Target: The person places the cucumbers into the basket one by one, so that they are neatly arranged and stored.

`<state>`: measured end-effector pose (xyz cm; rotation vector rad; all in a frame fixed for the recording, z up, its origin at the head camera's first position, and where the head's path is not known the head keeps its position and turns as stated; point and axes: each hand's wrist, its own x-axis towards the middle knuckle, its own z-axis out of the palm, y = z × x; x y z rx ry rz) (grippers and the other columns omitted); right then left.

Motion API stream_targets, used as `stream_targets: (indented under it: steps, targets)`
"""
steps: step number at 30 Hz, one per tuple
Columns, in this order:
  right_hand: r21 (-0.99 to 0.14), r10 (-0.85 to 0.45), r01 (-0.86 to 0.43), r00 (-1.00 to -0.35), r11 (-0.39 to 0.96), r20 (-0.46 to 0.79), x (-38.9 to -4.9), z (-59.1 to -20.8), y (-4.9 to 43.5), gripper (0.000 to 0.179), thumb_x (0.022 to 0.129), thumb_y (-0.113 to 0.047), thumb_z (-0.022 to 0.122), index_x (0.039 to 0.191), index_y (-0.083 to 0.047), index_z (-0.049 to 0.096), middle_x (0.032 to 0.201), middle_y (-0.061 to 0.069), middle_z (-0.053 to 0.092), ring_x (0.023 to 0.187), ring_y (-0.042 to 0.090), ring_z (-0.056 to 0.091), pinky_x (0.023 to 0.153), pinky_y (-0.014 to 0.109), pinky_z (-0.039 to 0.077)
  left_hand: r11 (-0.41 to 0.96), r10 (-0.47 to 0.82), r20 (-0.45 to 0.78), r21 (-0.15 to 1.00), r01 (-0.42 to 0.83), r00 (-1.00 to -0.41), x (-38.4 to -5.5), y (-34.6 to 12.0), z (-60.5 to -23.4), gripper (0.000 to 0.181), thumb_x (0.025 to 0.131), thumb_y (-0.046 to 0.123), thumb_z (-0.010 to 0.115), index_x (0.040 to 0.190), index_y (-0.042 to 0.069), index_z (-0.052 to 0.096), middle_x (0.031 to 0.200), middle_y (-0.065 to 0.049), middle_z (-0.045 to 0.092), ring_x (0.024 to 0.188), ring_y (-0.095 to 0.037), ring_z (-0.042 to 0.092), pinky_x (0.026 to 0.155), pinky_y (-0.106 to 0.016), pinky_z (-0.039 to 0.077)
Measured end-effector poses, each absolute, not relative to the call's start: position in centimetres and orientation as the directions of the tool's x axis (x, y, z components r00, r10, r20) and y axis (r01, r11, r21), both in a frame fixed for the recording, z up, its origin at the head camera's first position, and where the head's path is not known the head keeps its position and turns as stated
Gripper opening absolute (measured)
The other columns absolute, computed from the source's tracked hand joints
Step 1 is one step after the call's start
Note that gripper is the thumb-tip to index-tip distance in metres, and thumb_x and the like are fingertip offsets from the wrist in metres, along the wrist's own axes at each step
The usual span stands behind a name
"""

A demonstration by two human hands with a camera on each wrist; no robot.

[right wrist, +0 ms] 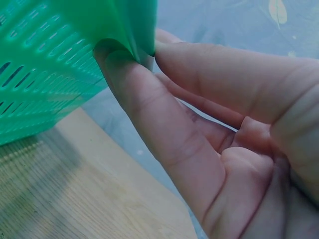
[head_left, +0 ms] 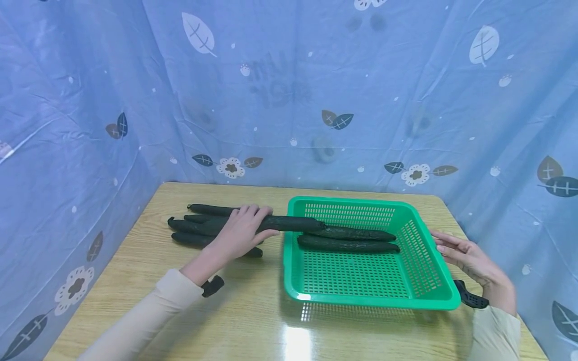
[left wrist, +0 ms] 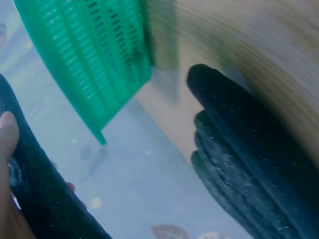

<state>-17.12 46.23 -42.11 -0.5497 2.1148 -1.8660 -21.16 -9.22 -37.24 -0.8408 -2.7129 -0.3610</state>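
My left hand (head_left: 244, 228) grips a long dark green cucumber (head_left: 293, 223), its thumb and fingers wrapped round it. The cucumber's right end reaches over the left rim of a green plastic basket (head_left: 361, 301). Two more cucumbers (head_left: 347, 244) lie side by side inside the basket. Under and around my left hand, several cucumbers (head_left: 191, 227) lie together on the table; the left wrist view shows their blunt ends (left wrist: 202, 77). My right hand (head_left: 474, 260) pinches the basket's right rim between thumb and fingers, seen close up in the right wrist view.
The wooden table (head_left: 235, 316) carries everything. A blue patterned curtain (head_left: 289, 100) hangs behind it and along both sides. A black strap piece (head_left: 212, 286) shows at the left wrist and another (head_left: 471, 297) at the right.
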Motion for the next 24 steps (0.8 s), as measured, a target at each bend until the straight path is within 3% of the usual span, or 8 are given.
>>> stream_targets:
  steps: [5, 14, 18, 24]
  targets:
    - [-0.985, -0.451, -0.118, -0.891, 0.123, 0.05, -17.2, -41.8, 46.2, 0.048, 0.098, 0.006, 0.033, 0.144, -0.002, 0.028, 0.132, -0.019, 0.049, 0.114, -0.006, 0.05, 0.086, 0.013, 0.045, 0.791, 0.531, 0.322, 0.146, 0.595, -0.784, -21.2, -7.9, -36.6, 0.049, 0.088, 0.056, 0.05, 0.123, 0.021, 0.048, 0.105, -0.005, 0.054, 0.098, -0.026, 0.049, 0.085, -0.045, 0.039]
    - [-0.976, -0.437, -0.118, -0.899, 0.185, 0.025, -16.9, -41.8, 46.0, 0.047, 0.099, 0.001, 0.036, 0.144, 0.003, 0.024, 0.131, -0.023, 0.048, 0.113, -0.008, 0.05, 0.086, 0.012, 0.045, 0.781, 0.575, 0.274, 0.099, 0.617, -0.771, -21.4, -5.0, -35.1, 0.055, 0.089, 0.062, 0.042, 0.127, 0.022, 0.044, 0.104, -0.004, 0.053, 0.094, -0.023, 0.047, 0.075, -0.037, 0.039]
    - [-0.971, -0.424, -0.114, -0.906, 0.211, 0.015, -16.9, -41.9, 46.1, 0.048, 0.099, 0.001, 0.036, 0.143, 0.007, 0.02, 0.13, -0.024, 0.048, 0.114, -0.009, 0.049, 0.086, 0.012, 0.045, 0.77, 0.594, 0.255, 0.096, 0.631, -0.763, -21.7, -3.4, -34.5, 0.057, 0.089, 0.062, 0.04, 0.131, 0.023, 0.041, 0.108, -0.005, 0.053, 0.096, -0.023, 0.048, 0.077, -0.038, 0.039]
    - [-0.974, -0.435, -0.12, -0.9, 0.191, 0.026, -17.0, -41.9, 46.1, 0.047, 0.099, 0.001, 0.036, 0.144, 0.003, 0.023, 0.131, -0.024, 0.048, 0.114, -0.008, 0.05, 0.086, 0.013, 0.045, 0.751, 0.621, 0.258, 0.075, 0.656, -0.74, -21.9, -1.1, -33.8, 0.056, 0.089, 0.063, 0.037, 0.129, 0.023, 0.041, 0.107, -0.004, 0.054, 0.093, -0.022, 0.049, 0.076, -0.038, 0.04]
